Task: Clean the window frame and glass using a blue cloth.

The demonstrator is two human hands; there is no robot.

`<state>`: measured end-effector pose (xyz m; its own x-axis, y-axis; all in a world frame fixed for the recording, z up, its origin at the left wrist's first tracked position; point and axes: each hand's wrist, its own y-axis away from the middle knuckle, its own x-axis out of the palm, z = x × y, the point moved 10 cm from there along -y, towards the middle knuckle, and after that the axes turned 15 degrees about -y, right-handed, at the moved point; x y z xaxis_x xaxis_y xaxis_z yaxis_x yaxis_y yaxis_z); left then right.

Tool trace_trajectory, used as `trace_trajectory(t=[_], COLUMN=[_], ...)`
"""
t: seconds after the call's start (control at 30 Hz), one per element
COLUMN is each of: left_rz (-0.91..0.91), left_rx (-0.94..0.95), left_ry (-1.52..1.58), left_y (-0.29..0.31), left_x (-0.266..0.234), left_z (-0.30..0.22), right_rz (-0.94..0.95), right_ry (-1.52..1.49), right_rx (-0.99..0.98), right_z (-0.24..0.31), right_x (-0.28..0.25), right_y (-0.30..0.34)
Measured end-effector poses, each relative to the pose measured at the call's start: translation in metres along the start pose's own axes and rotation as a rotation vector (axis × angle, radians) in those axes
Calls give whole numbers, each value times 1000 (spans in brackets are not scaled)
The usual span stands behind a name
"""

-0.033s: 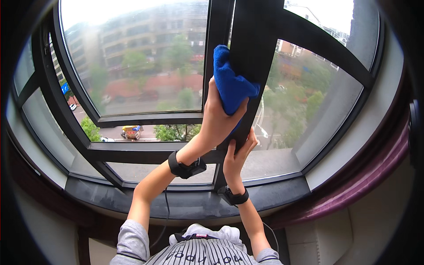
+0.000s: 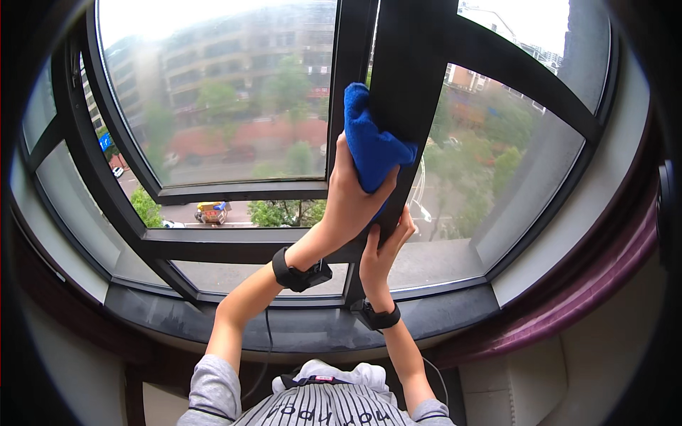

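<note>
A bunched blue cloth [image 2: 369, 142] lies against the wide black window post [image 2: 406, 92]. My left hand [image 2: 352, 192] is closed round its lower part, pressing it to the post's left side. Lower on the same post rests my right hand [image 2: 383, 252], thumb and fingers apart, touching the frame and holding nothing I can see. A scrap of blue shows just above it, below my left hand. Black straps with small devices circle both wrists.
To the left, a black-framed window sash [image 2: 241, 190] stands ajar, its glass hazy. A fixed pane [image 2: 476, 163] is on the right. Below runs a dark sill [image 2: 234, 323], with a purple curtain [image 2: 561, 309] at the right. A thin cable [image 2: 269, 330] hangs near my left forearm.
My left hand and the blue cloth have slid slightly down the post. My right hand stays in nearly the same place.
</note>
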<state>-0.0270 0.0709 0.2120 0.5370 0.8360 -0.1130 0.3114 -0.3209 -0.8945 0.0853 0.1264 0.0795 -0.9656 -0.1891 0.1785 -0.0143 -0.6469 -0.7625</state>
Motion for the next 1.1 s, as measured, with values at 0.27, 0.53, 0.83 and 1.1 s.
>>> trace_trajectory(t=[0.27, 0.53, 0.83, 1.1], left_rz=[144, 148, -139, -177], left_rx=[-184, -294, -124, -148], left_ry=[-70, -35, -25, 29], left_y=[76, 70, -31, -33], left_x=[12, 15, -14, -14], left_z=[32, 38, -12, -13], right_rz=[-32, -105, -80, -87], right_ry=[-62, -187, -170, -175], right_rx=[8, 62, 67, 60], right_z=[0, -8, -8, -8], right_x=[2, -2, 1, 1], right_y=[1, 2, 6, 5])
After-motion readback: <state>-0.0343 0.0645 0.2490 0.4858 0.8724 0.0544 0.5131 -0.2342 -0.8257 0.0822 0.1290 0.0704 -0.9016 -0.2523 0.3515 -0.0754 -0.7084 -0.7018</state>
